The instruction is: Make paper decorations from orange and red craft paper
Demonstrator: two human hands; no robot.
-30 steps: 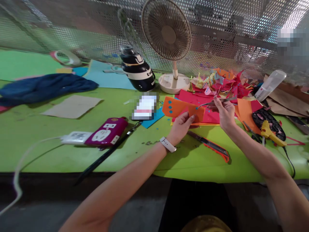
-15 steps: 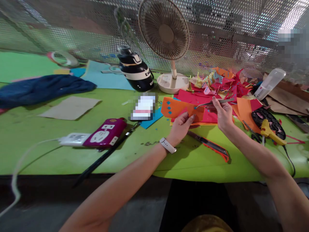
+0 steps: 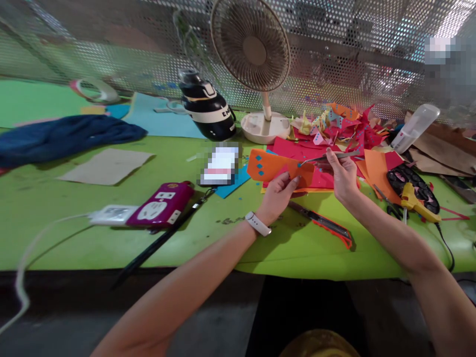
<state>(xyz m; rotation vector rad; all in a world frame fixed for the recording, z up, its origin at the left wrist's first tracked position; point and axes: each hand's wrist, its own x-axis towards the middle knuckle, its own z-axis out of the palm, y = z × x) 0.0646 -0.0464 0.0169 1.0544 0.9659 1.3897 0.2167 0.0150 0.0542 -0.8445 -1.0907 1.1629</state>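
An orange paper strip (image 3: 273,167) with several blue diamonds at its left end is pinched in my left hand (image 3: 278,192), thumb in front. My right hand (image 3: 342,173) is closed on metal tweezers (image 3: 320,158), whose tips point left and meet a small blue piece (image 3: 299,165) on the strip, just above my left thumb. Red paper (image 3: 288,148) lies behind and under the strip. Below my hands an orange and black utility knife (image 3: 329,227) rests on the green table.
A fan (image 3: 265,126), a black bottle (image 3: 211,116) and a heap of folded paper (image 3: 353,124) stand behind. Left are a phone (image 3: 222,164) and a purple power strip (image 3: 161,206). Right are scissors (image 3: 394,210), a yellow glue gun (image 3: 416,202) and a clear bottle (image 3: 416,129).
The tweezer tips have shifted slightly left and down at the small blue piece. The strip and my left hand have barely moved; the whole view has shifted a little.
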